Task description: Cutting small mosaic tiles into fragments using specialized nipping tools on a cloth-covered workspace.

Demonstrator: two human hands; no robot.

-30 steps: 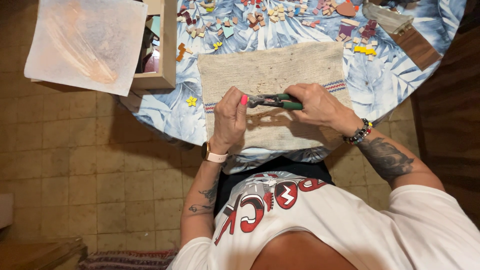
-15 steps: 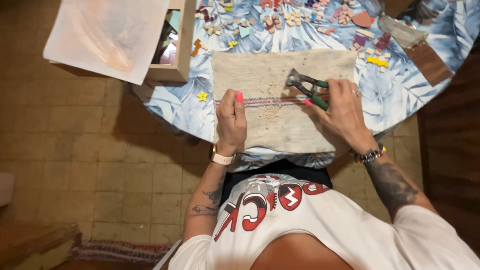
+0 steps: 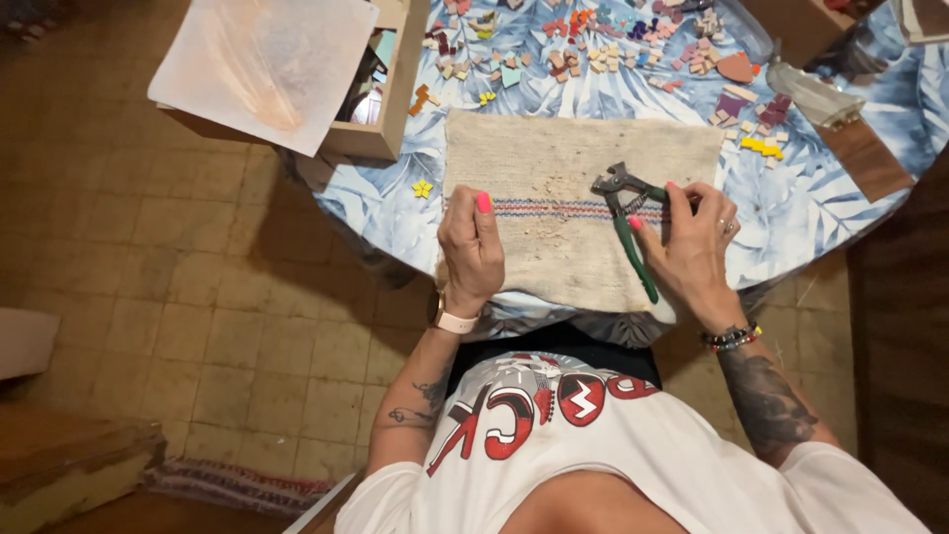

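Observation:
My right hand grips green-handled nippers, jaws pointing up-left over a beige woven cloth with a red and blue stripe. My left hand rests on the cloth's left part with fingers curled; whether it pinches a small piece I cannot tell. Pale crumbs lie on the cloth between the hands. The cloth covers the near part of a round table with a blue leaf-print cover.
Several small coloured tile pieces are scattered across the far side of the table. A yellow flower-shaped piece lies left of the cloth. A wooden box under a paper sheet stands at the left. Brown tiled floor lies below.
My right hand has carried the nippers from the cloth's middle to its right side, and their handles have spread. My left hand stays on the cloth. The camera view has shifted.

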